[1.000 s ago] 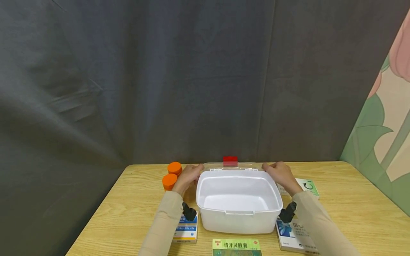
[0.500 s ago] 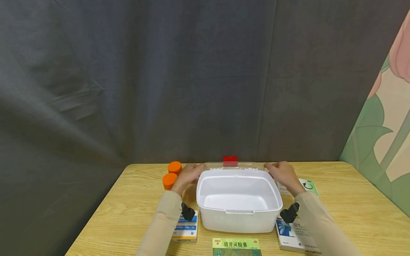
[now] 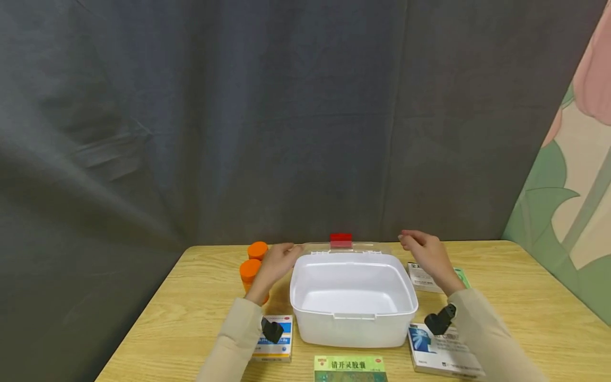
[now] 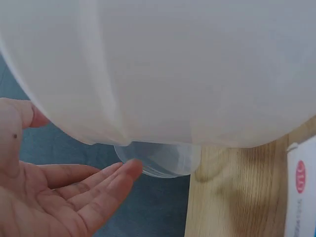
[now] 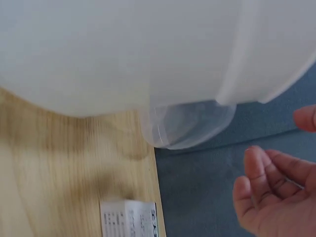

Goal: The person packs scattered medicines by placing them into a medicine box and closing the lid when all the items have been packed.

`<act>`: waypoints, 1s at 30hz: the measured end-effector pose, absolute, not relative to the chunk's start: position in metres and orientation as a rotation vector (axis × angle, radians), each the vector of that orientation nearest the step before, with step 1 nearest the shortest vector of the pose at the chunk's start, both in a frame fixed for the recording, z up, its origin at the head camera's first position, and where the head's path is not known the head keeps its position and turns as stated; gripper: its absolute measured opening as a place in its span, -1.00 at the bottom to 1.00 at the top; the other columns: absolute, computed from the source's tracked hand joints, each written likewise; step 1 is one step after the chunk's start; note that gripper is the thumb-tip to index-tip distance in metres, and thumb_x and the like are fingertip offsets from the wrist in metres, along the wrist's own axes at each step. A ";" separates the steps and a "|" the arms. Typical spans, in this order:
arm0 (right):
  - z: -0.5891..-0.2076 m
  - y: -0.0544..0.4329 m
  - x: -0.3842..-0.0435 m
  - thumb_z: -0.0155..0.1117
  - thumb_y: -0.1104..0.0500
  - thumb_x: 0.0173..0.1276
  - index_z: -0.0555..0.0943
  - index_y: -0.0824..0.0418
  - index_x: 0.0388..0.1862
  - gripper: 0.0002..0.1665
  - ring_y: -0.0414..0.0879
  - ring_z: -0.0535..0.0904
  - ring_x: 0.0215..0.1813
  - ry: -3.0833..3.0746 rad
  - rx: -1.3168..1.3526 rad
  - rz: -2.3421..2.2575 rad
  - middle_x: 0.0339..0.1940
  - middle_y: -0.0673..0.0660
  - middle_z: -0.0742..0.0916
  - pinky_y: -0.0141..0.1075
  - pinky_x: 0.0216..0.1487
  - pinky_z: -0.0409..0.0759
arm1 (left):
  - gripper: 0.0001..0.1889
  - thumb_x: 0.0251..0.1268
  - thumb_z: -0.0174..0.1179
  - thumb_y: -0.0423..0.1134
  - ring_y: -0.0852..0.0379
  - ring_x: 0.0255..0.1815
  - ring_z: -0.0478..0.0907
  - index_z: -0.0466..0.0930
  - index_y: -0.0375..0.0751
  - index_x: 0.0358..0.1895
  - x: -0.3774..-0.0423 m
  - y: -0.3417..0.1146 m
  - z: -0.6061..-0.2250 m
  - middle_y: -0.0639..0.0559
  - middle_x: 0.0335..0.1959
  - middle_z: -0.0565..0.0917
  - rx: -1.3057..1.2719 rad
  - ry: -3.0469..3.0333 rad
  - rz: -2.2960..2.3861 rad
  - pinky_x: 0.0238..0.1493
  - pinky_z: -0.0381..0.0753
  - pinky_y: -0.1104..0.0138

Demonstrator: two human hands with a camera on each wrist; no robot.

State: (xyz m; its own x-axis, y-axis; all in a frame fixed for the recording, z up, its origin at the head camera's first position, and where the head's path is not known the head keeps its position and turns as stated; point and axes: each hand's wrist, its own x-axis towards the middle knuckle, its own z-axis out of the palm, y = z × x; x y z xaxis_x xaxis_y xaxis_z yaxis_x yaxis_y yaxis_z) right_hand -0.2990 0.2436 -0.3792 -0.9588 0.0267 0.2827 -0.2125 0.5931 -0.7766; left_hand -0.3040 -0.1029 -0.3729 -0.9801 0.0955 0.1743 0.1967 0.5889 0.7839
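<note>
A white plastic storage box (image 3: 353,331) stands in the middle of the table, its inside showing bare. Its clear lid (image 3: 369,247) with a red latch (image 3: 341,240) is swung back behind it. My left hand (image 3: 279,262) is at the box's back left corner; in the left wrist view its fingers (image 4: 106,197) are extended beside the lid, gripping nothing. My right hand (image 3: 427,254) is raised off the back right corner. Its fingers (image 5: 254,165) are loosely bent in the right wrist view, with nothing held, apart from the lid.
Orange-capped bottles (image 3: 250,270) stand by my left hand. A blue-and-white medicine box (image 3: 274,353) lies front left, a green one (image 3: 350,366) in front. At the right lie a white medicine box (image 3: 441,355) and a smaller one (image 3: 422,278). A dark curtain (image 3: 296,132) hangs behind the table.
My right hand has come away from the lid, moving up and to the right. My left hand has shifted slightly left. Box and lid stay in place as the view shifts a little.
</note>
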 end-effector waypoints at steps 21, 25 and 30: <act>-0.376 0.300 -0.284 0.23 0.12 0.43 0.49 0.30 0.26 -0.51 -0.41 0.50 0.05 -2.430 0.519 1.277 0.20 0.30 0.58 -0.60 0.01 0.41 | 0.00 0.16 0.27 0.22 -0.19 0.49 0.00 0.00 -0.16 0.55 -0.257 -0.115 -0.382 -0.14 0.53 0.06 -0.583 -2.776 -1.297 0.33 0.09 -0.20; -0.381 0.311 -0.281 0.28 0.18 0.39 0.45 0.29 0.31 -0.45 -0.43 0.48 0.10 -2.429 0.556 1.315 0.25 0.26 0.55 -0.59 0.02 0.42 | 0.09 0.10 0.33 0.20 -0.19 0.50 -0.02 -0.12 -0.13 0.57 -0.254 -0.117 -0.386 -0.14 0.55 -0.03 -0.729 -2.732 -1.387 0.32 0.11 -0.21; -0.384 0.325 -0.278 0.31 0.20 0.36 0.38 0.24 0.38 -0.37 -0.42 0.39 0.19 -2.468 0.594 1.309 0.33 0.14 0.51 -0.59 0.07 0.37 | 0.16 0.06 0.39 0.15 -0.15 0.42 0.16 -0.21 -0.13 0.57 -0.254 -0.118 -0.392 -0.15 0.53 0.01 -0.890 -2.650 -1.477 0.29 0.27 -0.09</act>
State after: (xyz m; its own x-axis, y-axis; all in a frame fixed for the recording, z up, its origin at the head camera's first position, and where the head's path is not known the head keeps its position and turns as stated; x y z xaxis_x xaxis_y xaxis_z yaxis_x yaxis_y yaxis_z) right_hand -0.2776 0.3254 -0.3842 -0.8747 -0.2227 0.4305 -0.4813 0.5038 -0.7173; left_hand -0.2539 -0.1176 -0.3925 -0.8414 0.4814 0.2458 0.4622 0.4051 0.7888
